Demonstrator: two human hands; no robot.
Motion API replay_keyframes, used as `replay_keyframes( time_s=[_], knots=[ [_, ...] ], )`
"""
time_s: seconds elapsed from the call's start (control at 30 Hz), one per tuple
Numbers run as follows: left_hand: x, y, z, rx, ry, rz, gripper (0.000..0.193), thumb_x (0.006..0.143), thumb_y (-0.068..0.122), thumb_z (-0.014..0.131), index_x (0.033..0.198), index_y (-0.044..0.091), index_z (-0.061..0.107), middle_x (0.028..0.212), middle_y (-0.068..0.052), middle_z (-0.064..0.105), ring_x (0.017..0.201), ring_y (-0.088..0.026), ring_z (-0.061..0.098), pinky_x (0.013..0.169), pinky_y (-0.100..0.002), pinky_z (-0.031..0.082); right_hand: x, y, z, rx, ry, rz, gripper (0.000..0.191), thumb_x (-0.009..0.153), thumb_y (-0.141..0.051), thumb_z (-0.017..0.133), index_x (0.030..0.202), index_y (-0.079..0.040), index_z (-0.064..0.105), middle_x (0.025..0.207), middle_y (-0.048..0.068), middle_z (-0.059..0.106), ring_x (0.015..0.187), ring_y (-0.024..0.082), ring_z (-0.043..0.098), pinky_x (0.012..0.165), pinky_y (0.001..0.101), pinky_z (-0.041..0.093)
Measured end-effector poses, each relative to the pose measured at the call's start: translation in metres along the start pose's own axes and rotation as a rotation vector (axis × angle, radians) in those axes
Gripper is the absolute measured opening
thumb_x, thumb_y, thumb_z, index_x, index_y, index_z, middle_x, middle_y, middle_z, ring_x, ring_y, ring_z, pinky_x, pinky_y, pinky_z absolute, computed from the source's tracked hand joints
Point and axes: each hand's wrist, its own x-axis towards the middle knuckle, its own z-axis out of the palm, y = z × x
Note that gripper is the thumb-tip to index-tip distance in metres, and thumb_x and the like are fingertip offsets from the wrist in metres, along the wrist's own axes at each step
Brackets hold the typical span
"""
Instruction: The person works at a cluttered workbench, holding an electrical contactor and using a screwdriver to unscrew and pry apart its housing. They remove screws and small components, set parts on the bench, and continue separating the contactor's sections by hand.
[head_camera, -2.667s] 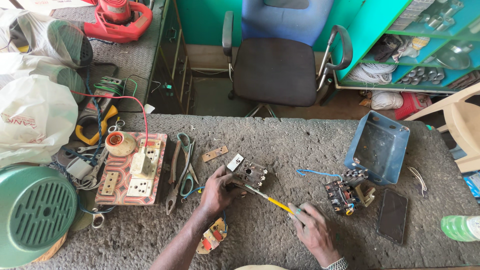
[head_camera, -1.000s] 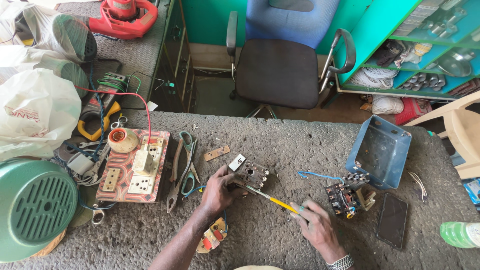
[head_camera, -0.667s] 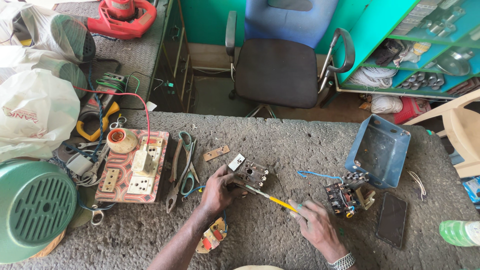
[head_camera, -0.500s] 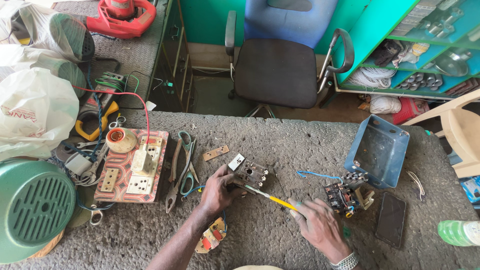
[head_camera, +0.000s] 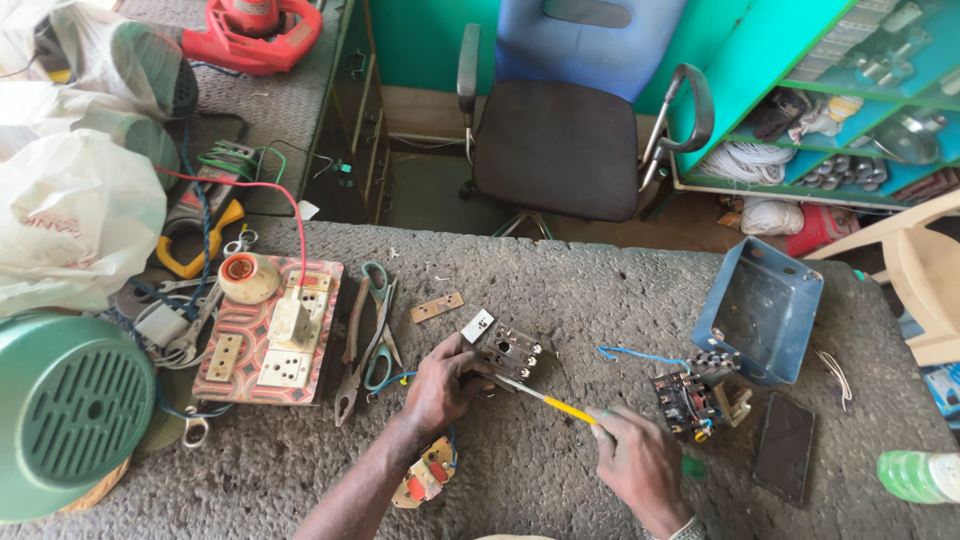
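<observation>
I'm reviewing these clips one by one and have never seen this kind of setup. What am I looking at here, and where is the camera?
There is no machine: a person wears a camera on the head, looking down at their own bare hands over a rough grey workbench. The left hand steadies a small switch part. The right hand holds a yellow-handled screwdriver with its tip at that part. Nearby lie a socket board, pliers, a blue metal box, a dark phone and a green fan housing.

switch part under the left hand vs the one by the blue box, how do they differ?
The switch part is pinned by the left hand, with the screwdriver from the right hand at it; the dark component beside the blue metal box lies untouched. The first looks grey, the second darker with blue wire. Both rest on the rough table.
</observation>
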Motion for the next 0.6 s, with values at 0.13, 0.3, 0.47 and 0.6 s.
replay_keyframes(
  time_s=[0.13, 0.3, 0.47, 0.6],
  knots=[
    [-0.001, -0.005, 0.004, 0.008, 0.016, 0.017, 0.025, 0.072, 0.008, 0.085, 0.096, 0.012, 0.078, 0.090, -0.008, 0.063, 0.087, -0.027, 0.068, 0.073, -0.038, 0.057, -0.002, -0.020, 0.003, -0.096, 0.207, -0.203, 0.010, 0.082, -0.012, 0.072, 0.089, -0.014, 0.078, 0.079, 0.002, 0.068, 0.070, 0.024, 0.069, 0.062, 0.0399, 0.053],
    [-0.001, -0.010, 0.009, -0.068, 0.049, 0.002, 0.024, 0.070, 0.007, 0.087, 0.091, 0.012, 0.078, 0.092, -0.006, 0.067, 0.084, -0.024, 0.070, 0.073, -0.035, 0.059, -0.004, -0.058, 0.017, 0.010, 0.133, -0.269, 0.017, 0.080, -0.013, 0.076, 0.097, -0.014, 0.078, 0.085, 0.003, 0.069, 0.072, 0.026, 0.070, 0.057, 0.0427, 0.052],
    [-0.002, -0.008, 0.008, -0.023, 0.041, 0.003, 0.025, 0.072, 0.004, 0.085, 0.095, 0.011, 0.079, 0.096, -0.007, 0.066, 0.089, -0.024, 0.071, 0.076, -0.036, 0.060, -0.001, -0.032, 0.004, 0.192, -0.120, -0.061, 0.031, 0.083, -0.016, 0.074, 0.112, -0.021, 0.079, 0.090, 0.001, 0.076, 0.072, 0.022, 0.074, 0.063, 0.0348, 0.058],
    [-0.002, -0.006, 0.005, -0.081, 0.018, -0.034, 0.027, 0.072, 0.009, 0.088, 0.096, 0.010, 0.078, 0.096, -0.007, 0.066, 0.088, -0.024, 0.070, 0.075, -0.036, 0.060, -0.003, 0.008, -0.007, 0.246, -0.075, -0.107, 0.032, 0.080, -0.018, 0.076, 0.112, -0.016, 0.077, 0.088, 0.006, 0.077, 0.075, 0.024, 0.076, 0.069, 0.0337, 0.058]
  ],
)
